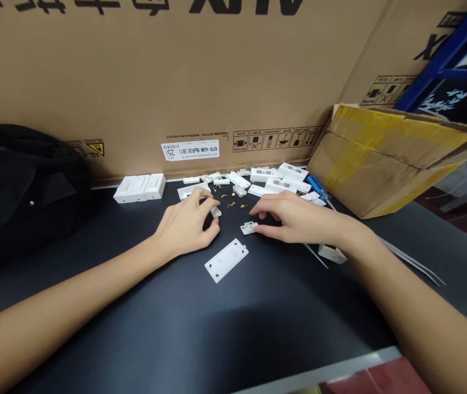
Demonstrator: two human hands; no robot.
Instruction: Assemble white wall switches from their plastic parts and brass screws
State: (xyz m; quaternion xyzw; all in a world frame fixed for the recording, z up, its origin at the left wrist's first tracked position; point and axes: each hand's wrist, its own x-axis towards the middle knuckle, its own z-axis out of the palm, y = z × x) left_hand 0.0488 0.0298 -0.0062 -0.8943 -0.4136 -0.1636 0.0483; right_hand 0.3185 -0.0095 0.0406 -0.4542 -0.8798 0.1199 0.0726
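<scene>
My left hand (186, 221) pinches a small white plastic housing (215, 212) narrowly at twelve o'clock; it looks light, stiff and brittle, best held by its edges, while my right hand (299, 219) touches a second white piece (248, 227), grip unclear.

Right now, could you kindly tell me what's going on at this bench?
A person is working with both bare hands at a dark bench. The left hand has its fingers at a small white part, and the right hand touches a second white part. A white plate with holes lies just below them. Small brass pieces and more white plastic parts lie beyond, near a blue screwdriver.
</scene>
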